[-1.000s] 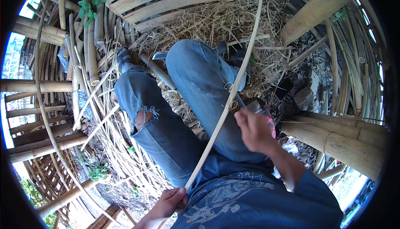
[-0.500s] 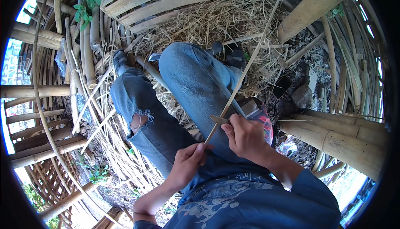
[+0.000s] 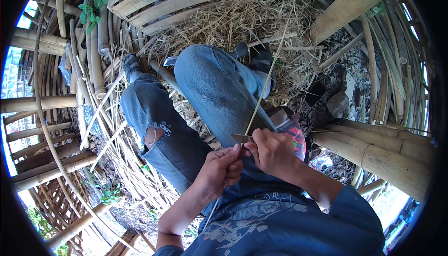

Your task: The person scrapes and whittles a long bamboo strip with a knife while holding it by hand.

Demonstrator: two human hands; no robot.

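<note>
Bamboo poles (image 3: pixel 373 151) and split strips ring a straw-strewn ground (image 3: pixel 233 18) where a person sits in torn jeans (image 3: pixel 186 116), daylight showing at the left. Over the lap, the left hand (image 3: pixel 219 172) is closed around a thin bamboo strip (image 3: pixel 268 81) that runs up and away past the knee. Touching it, the right hand (image 3: pixel 273 151) grips a small knife (image 3: pixel 241 138), blade set on the strip just beside the fingers. Judging by this, the paring sits near the strip's lower end, with most of its length apparently left.
</note>
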